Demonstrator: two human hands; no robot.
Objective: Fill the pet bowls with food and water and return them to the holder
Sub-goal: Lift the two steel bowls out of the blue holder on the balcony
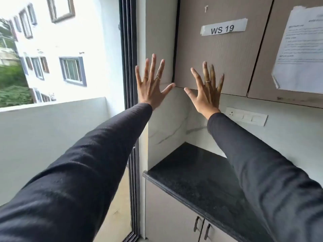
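Both arms in black sleeves are stretched out in front of me at chest height. My left hand [151,84] is raised with its back to me, fingers spread wide, holding nothing. My right hand [206,89] is held up the same way just to its right, fingers apart and empty. Both hands hover in the air in front of the lower edge of a beige wall cabinet [215,55] labelled "WS 19". No pet bowls, holder, food or water are in view.
A black granite counter [197,173] lies below the hands, with lower cabinet doors [176,219] beneath. A white switch plate [248,117] sits on the marble backsplash. A paper sheet [300,49] hangs on the right cabinet door. A dark sliding door frame [130,55] and balcony are to the left.
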